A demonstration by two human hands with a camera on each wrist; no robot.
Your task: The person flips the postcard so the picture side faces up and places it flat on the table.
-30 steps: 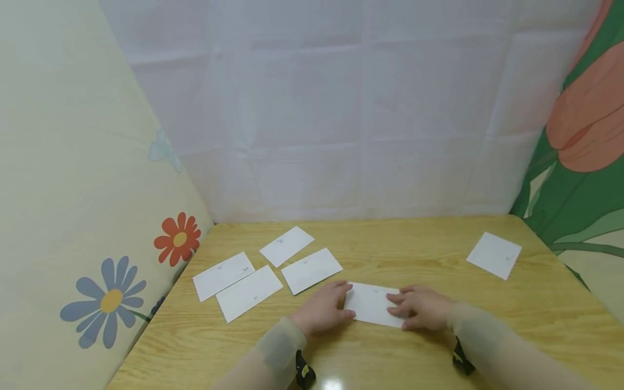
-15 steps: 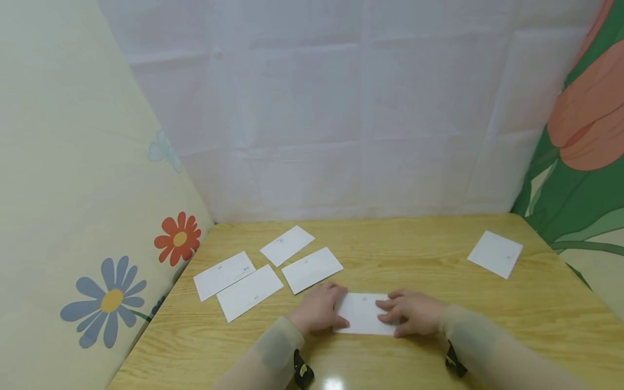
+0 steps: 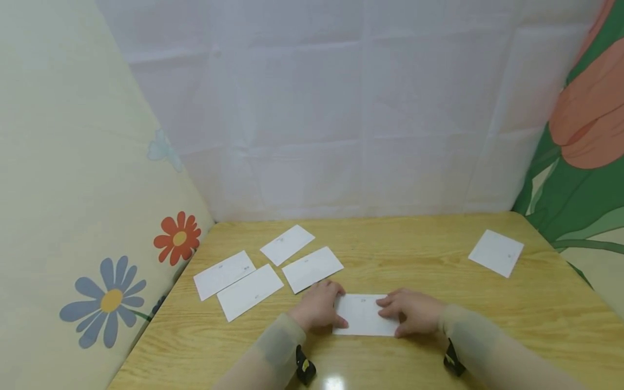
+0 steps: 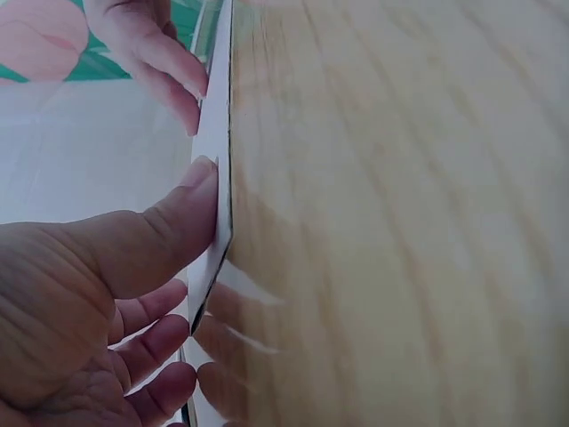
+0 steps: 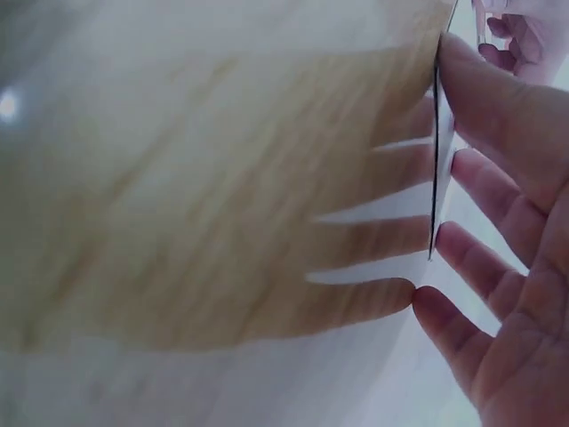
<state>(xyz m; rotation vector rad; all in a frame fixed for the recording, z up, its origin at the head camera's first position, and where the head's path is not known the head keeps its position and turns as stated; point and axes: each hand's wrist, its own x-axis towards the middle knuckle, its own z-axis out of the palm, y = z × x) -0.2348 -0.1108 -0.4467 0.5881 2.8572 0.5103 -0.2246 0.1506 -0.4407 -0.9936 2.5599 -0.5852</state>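
Observation:
A white rectangular card (image 3: 362,318) with a small dark mark near its far edge lies flat on the table between the hands. My left hand (image 3: 318,306) is at its left end; in the left wrist view the thumb rests on the card's face and the other fingertips touch down by its left edge. At the other end, my right hand (image 3: 415,312) rests its fingertips on the card and beside it. The right wrist view shows that thumb (image 5: 498,98) at the card's near edge and the fingers spread.
Several more white cards lie at the left: one card (image 3: 312,269) is just beyond my left hand, and another card (image 3: 249,292) is farther left. A lone card (image 3: 496,253) lies at the far right. Light wood-grain table (image 3: 414,249) meets a white cloth backdrop (image 3: 361,108).
Over the second, both hands slid the card nearer and slightly left, turning it straighter. In the last half second hands and card have barely moved.

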